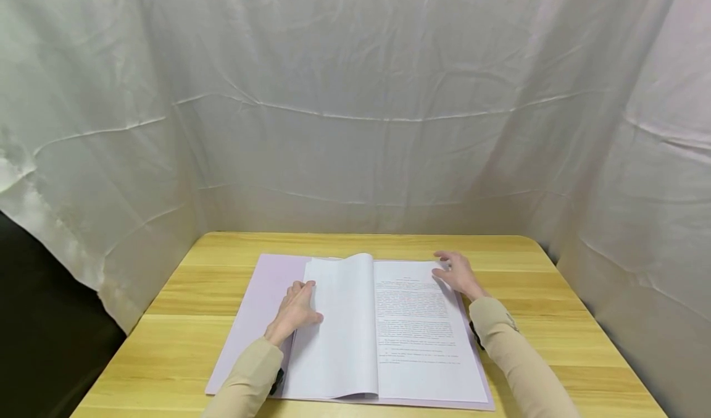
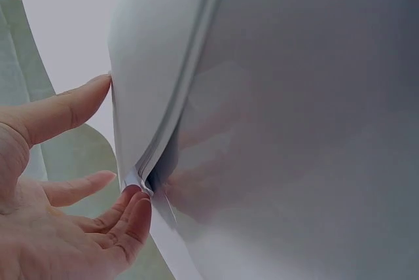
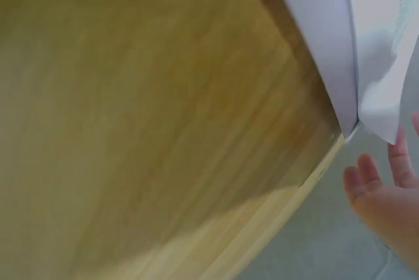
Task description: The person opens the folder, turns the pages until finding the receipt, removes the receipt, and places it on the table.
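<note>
An open document lies in a pale lilac folder (image 1: pixel 279 282) on the table. Its left side is a blank, slightly bulging stack of turned sheets (image 1: pixel 339 325); to the right is a printed page (image 1: pixel 416 325). My left hand (image 1: pixel 297 310) lies at the outer edge of the turned sheets. In the left wrist view, this hand's thumb and fingers (image 2: pixel 134 227) are spread apart and touch that edge. My right hand (image 1: pixel 458 276) is at the printed page's top right corner, thumb and fingers apart. The right wrist view shows a fingertip touching a raised, curling sheet corner (image 3: pixel 383 113).
The light wooden table (image 1: pixel 555 307) has rounded far corners. Pale grey cloth (image 1: pixel 355 146) hangs behind it and along both sides. A dark area (image 1: pixel 44 319) shows beyond the cloth at the lower left. Beige sleeves (image 1: pixel 519 362) cover both forearms.
</note>
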The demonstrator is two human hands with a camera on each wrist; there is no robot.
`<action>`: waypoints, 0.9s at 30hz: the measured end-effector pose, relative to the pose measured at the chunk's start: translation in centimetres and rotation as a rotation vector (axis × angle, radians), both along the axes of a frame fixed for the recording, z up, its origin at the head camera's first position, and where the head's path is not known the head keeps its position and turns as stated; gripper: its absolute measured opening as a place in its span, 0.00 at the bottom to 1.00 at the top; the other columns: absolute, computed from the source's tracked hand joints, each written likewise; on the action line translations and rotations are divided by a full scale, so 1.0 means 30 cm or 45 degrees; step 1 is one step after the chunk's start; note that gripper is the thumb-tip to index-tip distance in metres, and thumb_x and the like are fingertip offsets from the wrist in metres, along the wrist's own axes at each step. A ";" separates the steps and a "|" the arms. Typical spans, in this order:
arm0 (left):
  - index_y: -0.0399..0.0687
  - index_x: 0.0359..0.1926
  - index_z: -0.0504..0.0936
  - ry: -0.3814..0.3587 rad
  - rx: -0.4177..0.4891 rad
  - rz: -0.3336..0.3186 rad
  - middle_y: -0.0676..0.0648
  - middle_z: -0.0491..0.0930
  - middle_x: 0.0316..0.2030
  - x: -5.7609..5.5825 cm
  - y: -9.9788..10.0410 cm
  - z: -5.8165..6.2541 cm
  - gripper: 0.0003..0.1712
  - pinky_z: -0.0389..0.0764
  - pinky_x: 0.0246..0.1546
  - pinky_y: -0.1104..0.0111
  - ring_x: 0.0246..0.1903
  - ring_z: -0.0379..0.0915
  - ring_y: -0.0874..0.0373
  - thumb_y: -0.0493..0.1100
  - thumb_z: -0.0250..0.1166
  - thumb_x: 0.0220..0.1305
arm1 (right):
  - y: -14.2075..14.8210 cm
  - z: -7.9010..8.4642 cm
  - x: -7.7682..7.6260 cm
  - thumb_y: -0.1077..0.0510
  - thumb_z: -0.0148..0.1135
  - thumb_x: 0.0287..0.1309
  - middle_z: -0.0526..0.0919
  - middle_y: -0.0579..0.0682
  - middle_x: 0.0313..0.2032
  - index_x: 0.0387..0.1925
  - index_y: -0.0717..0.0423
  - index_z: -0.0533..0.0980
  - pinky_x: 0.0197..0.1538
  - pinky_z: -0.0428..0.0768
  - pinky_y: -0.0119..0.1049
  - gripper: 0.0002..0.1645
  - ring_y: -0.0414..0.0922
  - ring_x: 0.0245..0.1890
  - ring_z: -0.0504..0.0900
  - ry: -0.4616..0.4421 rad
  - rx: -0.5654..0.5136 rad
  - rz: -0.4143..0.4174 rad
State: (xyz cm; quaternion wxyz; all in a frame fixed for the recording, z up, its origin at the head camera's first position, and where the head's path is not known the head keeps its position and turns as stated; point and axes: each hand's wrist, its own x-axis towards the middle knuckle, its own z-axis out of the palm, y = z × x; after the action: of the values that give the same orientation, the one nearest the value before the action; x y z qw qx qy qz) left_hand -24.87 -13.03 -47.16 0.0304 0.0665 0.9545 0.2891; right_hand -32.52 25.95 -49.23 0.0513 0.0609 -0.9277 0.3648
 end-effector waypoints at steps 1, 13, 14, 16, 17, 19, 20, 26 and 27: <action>0.27 0.69 0.66 -0.002 -0.001 0.000 0.26 0.70 0.58 0.000 0.000 0.000 0.49 0.75 0.56 0.45 0.56 0.68 0.35 0.33 0.78 0.45 | 0.001 0.000 -0.001 0.63 0.64 0.60 0.74 0.74 0.60 0.63 0.68 0.73 0.63 0.72 0.64 0.29 0.69 0.60 0.73 -0.007 -0.005 -0.016; 0.27 0.69 0.66 -0.014 0.005 0.014 0.26 0.69 0.59 0.000 0.000 -0.003 0.48 0.73 0.59 0.43 0.57 0.67 0.33 0.34 0.77 0.46 | 0.002 0.017 0.002 0.64 0.64 0.60 0.81 0.70 0.48 0.57 0.69 0.76 0.47 0.79 0.45 0.24 0.59 0.46 0.79 -0.025 -0.083 -0.191; 0.27 0.69 0.66 -0.011 0.003 0.012 0.26 0.69 0.59 -0.001 0.000 -0.002 0.48 0.73 0.59 0.42 0.57 0.67 0.33 0.34 0.77 0.46 | 0.003 0.018 0.001 0.63 0.65 0.60 0.82 0.69 0.45 0.54 0.70 0.77 0.43 0.78 0.41 0.22 0.57 0.43 0.79 -0.025 -0.087 -0.196; 0.26 0.69 0.66 -0.006 -0.005 0.009 0.25 0.69 0.59 -0.001 0.000 -0.001 0.49 0.73 0.59 0.42 0.57 0.66 0.33 0.33 0.77 0.46 | 0.006 0.019 0.001 0.61 0.65 0.61 0.83 0.66 0.41 0.48 0.71 0.79 0.38 0.75 0.35 0.18 0.53 0.38 0.79 -0.015 -0.082 -0.204; 0.26 0.68 0.66 -0.003 -0.006 0.007 0.25 0.69 0.59 -0.001 -0.001 -0.001 0.49 0.73 0.59 0.42 0.57 0.66 0.32 0.33 0.77 0.46 | 0.007 0.020 0.001 0.60 0.65 0.61 0.84 0.66 0.40 0.47 0.72 0.80 0.37 0.73 0.33 0.17 0.52 0.36 0.78 -0.015 -0.082 -0.205; 0.26 0.69 0.65 -0.001 -0.006 0.006 0.25 0.68 0.60 -0.001 -0.001 0.000 0.49 0.72 0.60 0.42 0.58 0.66 0.32 0.33 0.77 0.46 | 0.010 0.021 0.001 0.58 0.64 0.63 0.84 0.65 0.39 0.45 0.71 0.80 0.36 0.71 0.31 0.17 0.49 0.34 0.77 -0.015 -0.084 -0.203; 0.26 0.69 0.65 -0.004 -0.002 0.009 0.25 0.68 0.60 -0.001 0.000 0.001 0.49 0.72 0.61 0.41 0.58 0.66 0.32 0.33 0.77 0.46 | 0.011 0.021 0.002 0.57 0.64 0.63 0.85 0.65 0.39 0.45 0.71 0.81 0.36 0.71 0.31 0.18 0.49 0.34 0.77 -0.012 -0.088 -0.206; 0.27 0.70 0.64 -0.011 0.011 0.014 0.25 0.67 0.63 -0.005 0.000 0.002 0.51 0.69 0.65 0.40 0.61 0.64 0.31 0.34 0.77 0.45 | 0.007 0.027 0.014 0.55 0.63 0.66 0.86 0.66 0.42 0.47 0.70 0.81 0.39 0.75 0.32 0.20 0.50 0.38 0.81 -0.005 -0.143 -0.200; 0.27 0.70 0.64 -0.012 0.017 0.012 0.24 0.66 0.64 -0.006 0.000 0.003 0.51 0.68 0.66 0.40 0.62 0.64 0.30 0.34 0.77 0.45 | 0.005 0.028 0.018 0.55 0.63 0.67 0.86 0.66 0.43 0.49 0.70 0.81 0.40 0.77 0.32 0.20 0.51 0.40 0.82 -0.013 -0.156 -0.194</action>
State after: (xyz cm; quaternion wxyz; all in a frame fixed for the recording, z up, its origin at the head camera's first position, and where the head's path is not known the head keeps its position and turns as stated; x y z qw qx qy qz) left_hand -25.04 -13.03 -47.07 0.0330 0.0607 0.9527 0.2959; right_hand -32.00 26.09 -48.38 0.0777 -0.0150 -0.9058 0.4162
